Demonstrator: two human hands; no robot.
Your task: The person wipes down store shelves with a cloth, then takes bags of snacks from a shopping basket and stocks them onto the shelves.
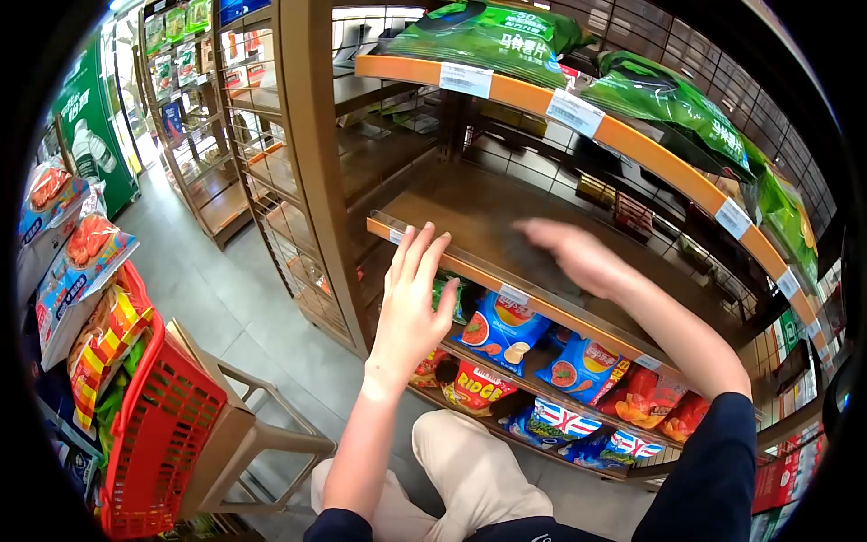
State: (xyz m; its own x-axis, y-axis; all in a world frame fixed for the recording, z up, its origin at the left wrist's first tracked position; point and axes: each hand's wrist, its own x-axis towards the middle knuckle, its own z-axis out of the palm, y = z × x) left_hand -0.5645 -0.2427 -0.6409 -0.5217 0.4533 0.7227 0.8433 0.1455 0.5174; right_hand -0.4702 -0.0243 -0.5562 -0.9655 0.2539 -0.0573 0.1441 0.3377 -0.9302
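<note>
My left hand (417, 285) rests at the orange front edge of the middle brown shelf (479, 203), its fingers stretched out over the rim and holding nothing. Above the same shelf is my right hand (573, 257), blurred by motion, with something dark and smeared just under it. I cannot make out whether that hand holds it. Green chip bags (488, 41) lie on the shelf above. Blue chip bags (501, 330) stand on the shelf below, near my left hand.
At the left, a red basket (167, 425) full of snack bags sits on a beige stool (262, 434). Lower down are a red Ridge bag (477, 387) and more bags. A brown upright post (321, 181) and another rack (194, 117) stand to the left.
</note>
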